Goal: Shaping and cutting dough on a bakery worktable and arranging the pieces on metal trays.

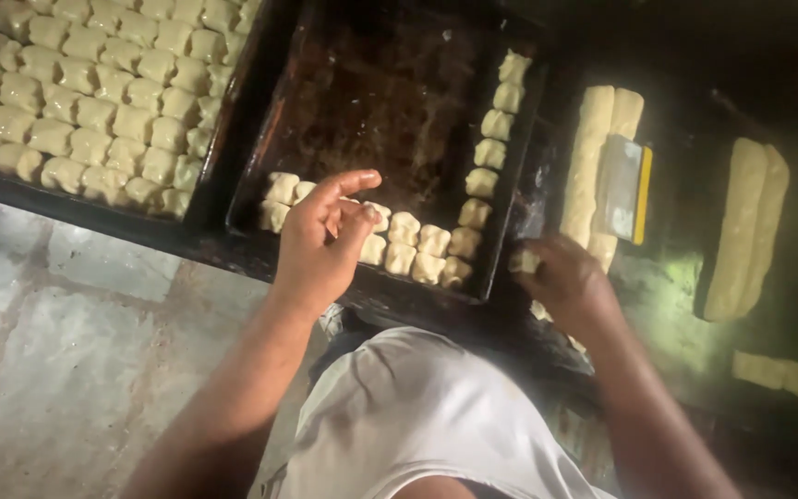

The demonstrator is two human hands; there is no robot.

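Note:
My left hand [323, 236] hovers over the near edge of a dark baking tray [371, 102], fingers curled onto small pale dough pieces [417, 248] lined along the tray's front and right side. Whether it grips one is hidden. My right hand [565, 277] is at the tray's right corner, pinching a small dough piece [524, 261] beside long dough strips [593, 157] on the dark worktop.
A second tray [233, 102] at the left is filled with several rows of dough pieces [94, 102]. A flat scraper with a yellow edge [625, 189] lies on the strips. More dough strips [745, 231] lie at the right. A tiled floor [66, 351] shows below.

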